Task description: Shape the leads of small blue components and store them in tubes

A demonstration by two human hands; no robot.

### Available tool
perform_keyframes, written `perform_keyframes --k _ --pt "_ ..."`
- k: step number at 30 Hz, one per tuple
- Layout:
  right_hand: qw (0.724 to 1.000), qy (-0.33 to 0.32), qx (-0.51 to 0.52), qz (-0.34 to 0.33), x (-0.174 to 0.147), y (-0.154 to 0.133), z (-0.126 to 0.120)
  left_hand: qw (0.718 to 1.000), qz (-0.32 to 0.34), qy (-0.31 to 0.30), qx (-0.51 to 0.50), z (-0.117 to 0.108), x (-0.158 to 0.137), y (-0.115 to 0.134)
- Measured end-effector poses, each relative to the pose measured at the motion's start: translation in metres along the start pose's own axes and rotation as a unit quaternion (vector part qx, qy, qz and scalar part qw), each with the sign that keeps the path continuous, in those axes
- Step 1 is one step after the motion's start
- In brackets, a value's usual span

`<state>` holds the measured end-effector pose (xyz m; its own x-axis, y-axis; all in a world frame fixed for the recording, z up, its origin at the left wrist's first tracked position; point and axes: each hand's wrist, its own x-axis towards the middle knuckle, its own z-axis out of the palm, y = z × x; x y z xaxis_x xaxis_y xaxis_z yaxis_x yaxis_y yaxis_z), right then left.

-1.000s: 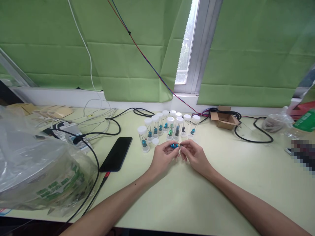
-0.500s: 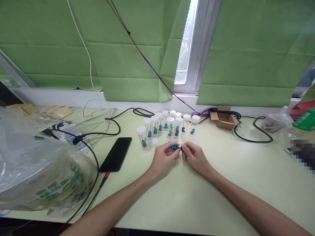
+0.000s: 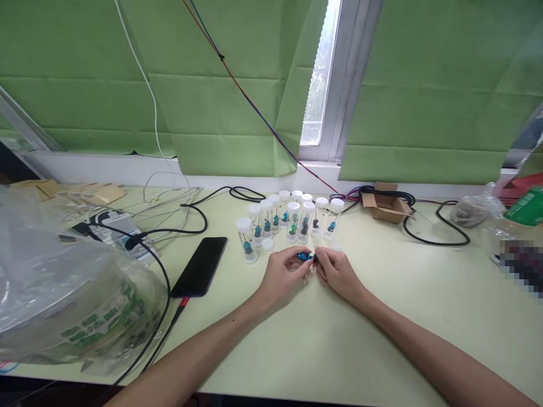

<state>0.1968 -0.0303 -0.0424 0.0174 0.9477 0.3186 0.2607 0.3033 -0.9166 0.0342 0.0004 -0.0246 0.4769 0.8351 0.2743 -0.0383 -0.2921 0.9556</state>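
My left hand [image 3: 280, 275] pinches a small shiny blue piece [image 3: 304, 256] between thumb and fingers, just above the table. Close beside it, the closed fingertips of my right hand [image 3: 339, 272] grip a small dark piece [image 3: 314, 258] at the blue piece's right end. Whether the two pieces are joined I cannot tell. Behind my hands stand several clear tubes [image 3: 306, 224] with white caps, each with a small blue, green or dark figure-like thing inside. One tube [image 3: 246, 241] stands nearer on the left. A loose white cap [image 3: 267, 244] lies by it.
To the left lie a black phone [image 3: 200, 265], a black cable [image 3: 163, 285] and a large clear plastic bag [image 3: 76, 282]. At the back right sits an open cardboard box [image 3: 387, 207] by coiled black cables [image 3: 449, 243]. A green-labelled bottle [image 3: 526, 208] is at far right.
Both hands have shifted very slightly to the right, keeping the blue and dark pieces between their fingertips. The tubes and everything else stay put.
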Motion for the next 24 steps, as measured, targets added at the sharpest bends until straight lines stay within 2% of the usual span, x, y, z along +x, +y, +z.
perform_keyframes --k 5,12,17,24 --pt "1.000 0.007 -0.010 -0.001 0.0003 -0.0021 0.0002 1.000 0.002 0.005 0.010 0.0007 -0.0006 0.0008" --pt "1.000 0.007 -0.022 -0.011 0.0001 -0.0051 -0.0013 0.999 -0.020 0.022 -0.041 0.0011 0.0006 0.0033" --pt "0.999 -0.016 0.001 -0.047 -0.0014 -0.0046 -0.0020 0.996 -0.025 0.054 -0.068 0.0002 0.0040 0.0056" --pt "0.998 -0.027 -0.005 -0.049 -0.0012 -0.0041 -0.0027 0.996 -0.036 0.033 -0.072 0.0000 0.0042 0.0086"
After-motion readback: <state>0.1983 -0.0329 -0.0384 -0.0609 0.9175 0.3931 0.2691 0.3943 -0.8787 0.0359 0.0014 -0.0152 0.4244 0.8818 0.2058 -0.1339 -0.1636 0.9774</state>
